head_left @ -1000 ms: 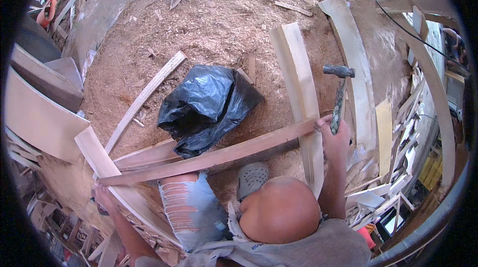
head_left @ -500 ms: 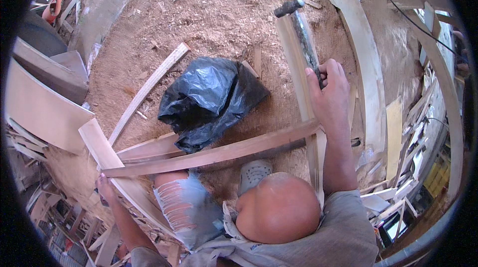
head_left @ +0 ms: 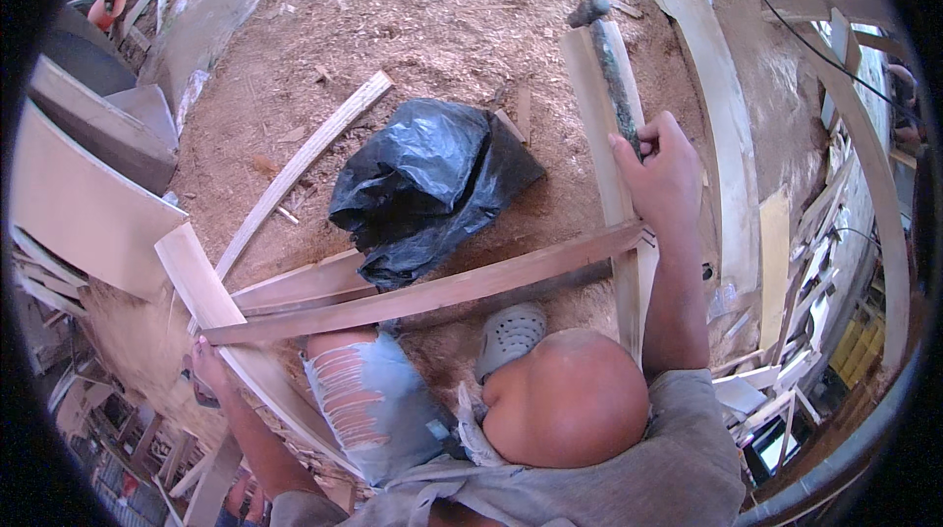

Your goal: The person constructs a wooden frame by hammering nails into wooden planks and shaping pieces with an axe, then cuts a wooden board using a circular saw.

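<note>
A black bag (head_left: 422,168) lies beyond the long brown strip (head_left: 432,292); the right hand (head_left: 664,175) grips a hammer (head_left: 614,75). Left hand (head_left: 208,367): cannot tell.

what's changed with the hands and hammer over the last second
The right hand has left the right end of the plank and moved toward the picture's top, carrying the hammer. The left hand stays at the plank's left end; the black bag lies as before.

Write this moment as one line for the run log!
right hand: holding hammer by handle | left hand: at left end of wooden strip | black plastic bag: beyond wooden strip
</note>
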The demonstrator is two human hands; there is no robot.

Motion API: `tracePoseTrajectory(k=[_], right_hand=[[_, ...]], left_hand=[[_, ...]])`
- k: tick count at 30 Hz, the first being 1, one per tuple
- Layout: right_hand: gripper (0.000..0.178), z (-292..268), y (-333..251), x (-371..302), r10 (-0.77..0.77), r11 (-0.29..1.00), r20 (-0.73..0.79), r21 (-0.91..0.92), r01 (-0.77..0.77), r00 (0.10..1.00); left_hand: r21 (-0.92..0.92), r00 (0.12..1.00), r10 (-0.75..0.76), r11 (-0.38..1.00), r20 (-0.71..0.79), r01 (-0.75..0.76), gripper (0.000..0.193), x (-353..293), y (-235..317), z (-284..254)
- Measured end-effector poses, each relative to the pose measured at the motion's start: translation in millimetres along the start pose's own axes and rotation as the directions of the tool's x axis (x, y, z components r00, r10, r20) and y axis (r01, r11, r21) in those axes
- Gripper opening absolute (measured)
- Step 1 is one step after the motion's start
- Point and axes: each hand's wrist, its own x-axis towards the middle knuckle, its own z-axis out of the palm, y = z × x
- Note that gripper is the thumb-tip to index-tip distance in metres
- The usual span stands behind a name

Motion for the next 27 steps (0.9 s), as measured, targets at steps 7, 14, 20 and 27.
tracePoseTrajectory(k=[7, 14, 20, 27], right_hand=[[0.032, -20.1, 32.6, -34.6, 0.078, 0.989, 0.091, 0.115, -0.088, 0.993], [0.024, -21.7, 93.4, -86.2, 0.189, 0.881, 0.087, 0.425, -0.208, 0.978], [0.019, -26.1, 111.1, -103.6, 0.079, 0.886, 0.123, 0.446, -0.126, 0.989], [0.013, -22.4, 122.4, -103.3, 0.137, 0.843, 0.095, 0.512, -0.167, 0.986]], left_hand=[[0.264, 0.992, 0.109, 0.957, 0.058, -0.121, 0.045, -3.6, -1.0, 14.2], [-0.108, 0.996, -0.028, 0.993, 0.081, 0.037, 0.048, -5.2, 0.2, 5.0], [-0.113, 0.992, -0.051, 0.991, 0.114, 0.064, 0.052, -9.2, 10.8, -8.1], [-0.097, 0.972, -0.097, 0.988, 0.212, 0.12, 0.05, -14.9, 6.9, -2.4]])
